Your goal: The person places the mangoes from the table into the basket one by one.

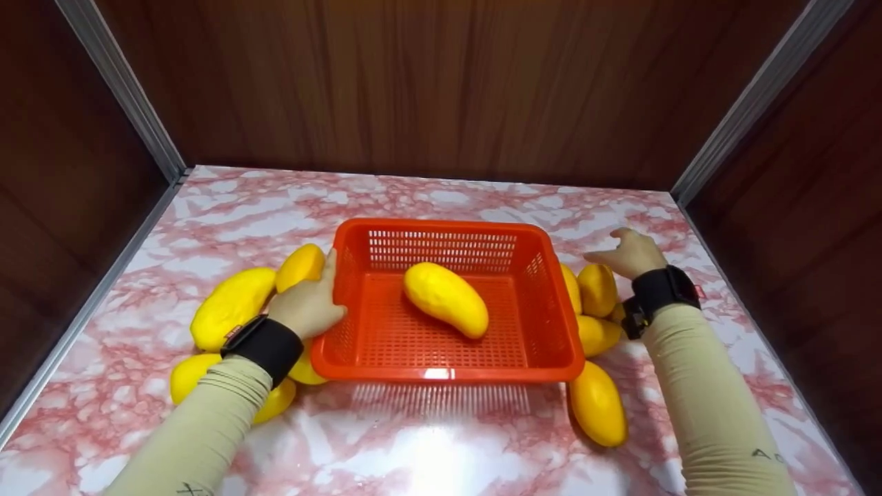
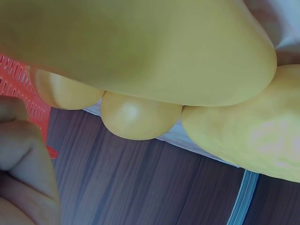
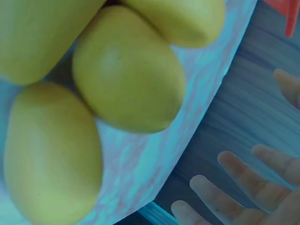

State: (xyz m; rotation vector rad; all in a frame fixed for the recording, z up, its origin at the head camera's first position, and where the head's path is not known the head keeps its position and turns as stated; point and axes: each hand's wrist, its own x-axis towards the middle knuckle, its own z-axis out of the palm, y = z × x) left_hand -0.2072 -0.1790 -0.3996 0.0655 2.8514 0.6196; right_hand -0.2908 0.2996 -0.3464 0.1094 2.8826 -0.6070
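Note:
A red plastic basket [image 1: 448, 373] with perforated sides stands in the middle of the table, and one yellow mango [image 1: 446, 300] lies slanted inside it. My left hand [image 1: 303, 306] grips the basket's left rim, its thumb over the edge; the left wrist view shows curled fingers [image 2: 28, 159] beside the red wall. To the right of the basket, my right hand [image 1: 628, 253] hovers above a cluster of mangoes [image 1: 597, 289]. Its fingers [image 3: 253, 183] are spread and hold nothing in the right wrist view.
Several mangoes [image 1: 234, 308] lie left of the basket, partly hidden by my left forearm. Another mango [image 1: 598, 404] rests near the basket's front right corner. Brown wood-grain panels [image 1: 427, 89] with metal corner strips enclose the pink marbled table [image 1: 441, 455] at the back and sides.

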